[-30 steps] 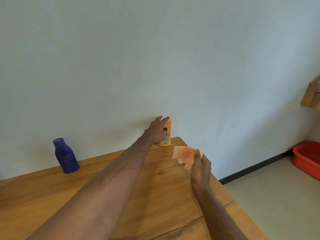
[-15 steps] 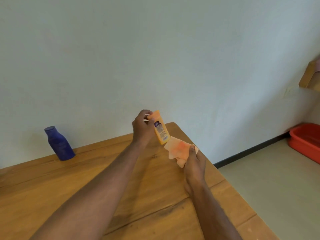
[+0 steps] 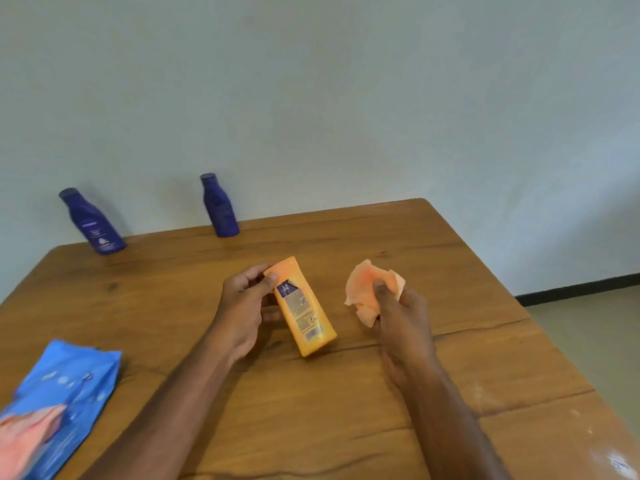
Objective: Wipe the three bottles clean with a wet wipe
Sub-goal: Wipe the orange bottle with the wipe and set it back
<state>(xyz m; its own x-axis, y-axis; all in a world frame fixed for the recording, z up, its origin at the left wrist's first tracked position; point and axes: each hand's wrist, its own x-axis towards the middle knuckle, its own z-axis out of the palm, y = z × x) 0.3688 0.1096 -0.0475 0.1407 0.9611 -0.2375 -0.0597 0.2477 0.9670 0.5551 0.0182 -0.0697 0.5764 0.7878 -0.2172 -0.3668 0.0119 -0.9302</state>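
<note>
Left hand (image 3: 244, 306) gripped the orange bottle (image 3: 302, 308) by its upper end, tilted above the table (image 3: 485, 358); right hand (image 3: 398, 320) pinched the crumpled wet wipe (image 3: 367, 289) just beside it, apart; suggested: wrap wipe round body, rotate bottle; ample bare wood beneath both hands; far edge, two blue bottles (image 3: 221, 206) well beyond.

Plain home room: wooden table (image 3: 450, 358), bare wall (image 3: 346, 98).

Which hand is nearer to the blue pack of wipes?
Left. The left hand holds the orange bottle, right of the pack. The right hand, holding the wipe, is farther right.
</note>
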